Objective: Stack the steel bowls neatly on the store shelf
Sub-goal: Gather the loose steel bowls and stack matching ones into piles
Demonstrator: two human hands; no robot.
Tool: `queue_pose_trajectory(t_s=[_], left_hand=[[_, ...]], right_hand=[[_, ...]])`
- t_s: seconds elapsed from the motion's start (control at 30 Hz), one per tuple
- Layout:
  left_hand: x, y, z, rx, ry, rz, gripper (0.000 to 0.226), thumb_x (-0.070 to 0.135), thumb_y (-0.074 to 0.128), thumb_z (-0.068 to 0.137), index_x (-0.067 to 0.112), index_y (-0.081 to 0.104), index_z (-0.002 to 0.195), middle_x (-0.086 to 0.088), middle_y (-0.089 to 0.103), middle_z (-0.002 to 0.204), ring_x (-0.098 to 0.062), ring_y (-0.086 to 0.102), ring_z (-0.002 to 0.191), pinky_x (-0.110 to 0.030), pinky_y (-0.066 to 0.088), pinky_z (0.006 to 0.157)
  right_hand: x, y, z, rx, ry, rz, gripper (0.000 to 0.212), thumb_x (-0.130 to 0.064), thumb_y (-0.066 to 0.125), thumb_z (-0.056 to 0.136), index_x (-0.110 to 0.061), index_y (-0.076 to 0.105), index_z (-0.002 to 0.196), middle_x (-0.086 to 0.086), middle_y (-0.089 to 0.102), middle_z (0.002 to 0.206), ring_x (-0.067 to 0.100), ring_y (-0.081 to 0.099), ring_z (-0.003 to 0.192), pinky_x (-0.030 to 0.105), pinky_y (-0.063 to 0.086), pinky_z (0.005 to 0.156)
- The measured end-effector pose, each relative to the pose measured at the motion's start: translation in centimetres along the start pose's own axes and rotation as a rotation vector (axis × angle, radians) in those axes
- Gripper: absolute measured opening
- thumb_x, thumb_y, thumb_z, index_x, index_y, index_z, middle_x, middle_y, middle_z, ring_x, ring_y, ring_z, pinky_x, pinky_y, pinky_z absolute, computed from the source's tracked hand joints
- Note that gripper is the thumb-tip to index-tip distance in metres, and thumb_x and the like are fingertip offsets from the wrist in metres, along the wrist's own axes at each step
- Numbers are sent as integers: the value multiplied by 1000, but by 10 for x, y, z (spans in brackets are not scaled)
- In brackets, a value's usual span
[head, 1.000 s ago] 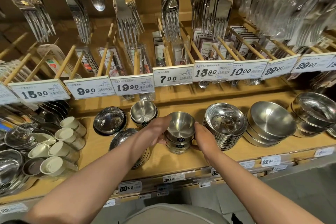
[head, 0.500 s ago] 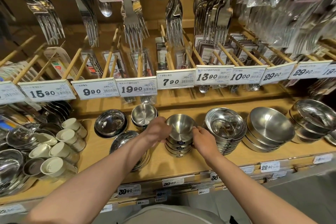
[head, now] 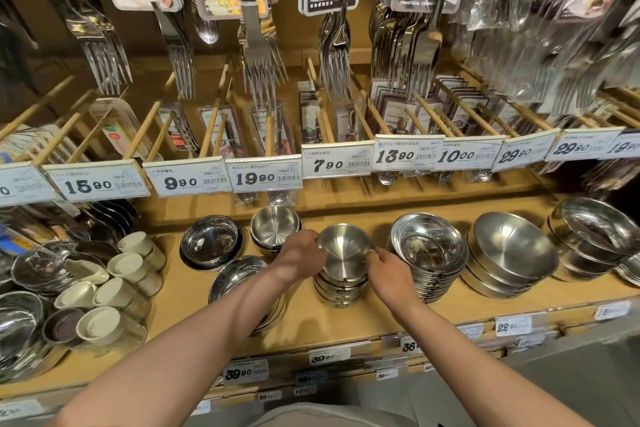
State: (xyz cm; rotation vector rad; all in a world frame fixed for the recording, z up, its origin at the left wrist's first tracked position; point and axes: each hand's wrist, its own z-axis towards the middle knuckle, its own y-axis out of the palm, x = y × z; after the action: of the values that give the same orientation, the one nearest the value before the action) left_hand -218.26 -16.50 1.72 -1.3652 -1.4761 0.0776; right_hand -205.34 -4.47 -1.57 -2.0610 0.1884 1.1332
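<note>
At the middle of the pale wooden store shelf (head: 180,291), your small brushed-steel bowl (head: 343,250) sits on top of a short stack of matching steel bowls (head: 341,291). Your left hand (head: 301,258) curls round its left rim; your right hand (head: 389,274) pinches the right rim with its fingertips.

Risk, as judged: the top bowl looks tilted toward you, so releasing it unseated could let it slide off, and your right wrist lies just beside the tall stack of shiny steel dishes (head: 427,253), which a careless withdrawal could knock.

Every bowl in view holds nothing. The far small steel bowls (head: 275,229) are nested; the cream-lidded glass jars (head: 104,288) at the left lie tipped.
</note>
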Motion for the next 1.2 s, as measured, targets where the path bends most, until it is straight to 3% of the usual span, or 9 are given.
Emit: queue_pose_trajectory(t_s=[0.13, 0.33, 0.47, 0.57, 0.67, 0.77, 0.87, 1.0, 1.2], left_hand=[[1, -2, 2, -40, -19, -26, 16, 17, 60, 92, 5, 64, 101, -10, 65, 92, -28, 69, 92, -31, 55, 67], [-3, -2, 6, -43, -51, -70, 22, 13, 52, 93, 3, 65, 107, -16, 69, 99, -30, 71, 92, -45, 62, 82], [-5, 2, 11, -61, -106, -246, 34, 29, 46, 102, -1, 63, 103, -14, 63, 94, -28, 65, 88, -46, 59, 83], [-4, 7, 7, -100, -229, -534, 46, 42, 35, 108, 10, 51, 136, -13, 56, 128, -29, 56, 109, -42, 53, 88], [-1, 14, 5, -134, -308, -626, 53, 42, 31, 108, 10, 41, 148, -23, 48, 147, -44, 51, 126, -48, 49, 86], [-1, 19, 6, -156, -299, -698, 52, 44, 31, 108, 11, 46, 144, -20, 56, 138, -37, 59, 112, -44, 54, 75], [-5, 23, 9, -145, -300, -738, 49, 45, 30, 108, 14, 52, 138, -15, 60, 131, -28, 60, 99, -41, 56, 67], [-7, 26, 11, -153, -354, -771, 54, 49, 27, 107, 15, 50, 143, -19, 56, 142, -39, 55, 127, -58, 56, 89], [-4, 28, 12, -138, -419, -772, 57, 54, 28, 106, 16, 51, 142, -20, 58, 139, -40, 56, 125, -63, 51, 97]], right_hand=[[0, -1, 1, 2, 10, -2, 38, -29, 37, 106, -8, 68, 101, 16, 70, 105, 34, 61, 105, 39, 46, 90], [2, 1, 4, 6, 34, 75, 32, -29, 40, 103, -19, 57, 78, 11, 61, 86, 27, 57, 87, 45, 50, 89], [3, 2, 3, -29, 101, 232, 35, -43, 37, 104, -24, 60, 87, 4, 62, 102, 25, 58, 105, 50, 48, 102], [7, 4, 5, -68, 193, 410, 41, -53, 30, 103, -28, 61, 116, 4, 60, 125, 24, 54, 123, 53, 41, 111], [13, 8, 7, -126, 269, 521, 50, -55, 31, 103, -25, 59, 130, 1, 58, 133, 21, 51, 127, 52, 38, 114], [13, 11, 7, -204, 292, 615, 42, -56, 31, 103, -32, 65, 108, -12, 65, 113, 8, 58, 107, 41, 50, 95], [10, 9, 4, -224, 306, 634, 38, -55, 29, 104, -36, 62, 102, -17, 63, 103, 3, 56, 96, 34, 52, 74], [9, 5, 4, -242, 288, 618, 41, -54, 26, 106, -34, 61, 116, -8, 61, 114, 4, 55, 100, 35, 53, 75], [9, 3, 4, -247, 269, 584, 51, -53, 25, 106, -26, 59, 132, 2, 61, 131, 15, 56, 113, 36, 53, 79]])
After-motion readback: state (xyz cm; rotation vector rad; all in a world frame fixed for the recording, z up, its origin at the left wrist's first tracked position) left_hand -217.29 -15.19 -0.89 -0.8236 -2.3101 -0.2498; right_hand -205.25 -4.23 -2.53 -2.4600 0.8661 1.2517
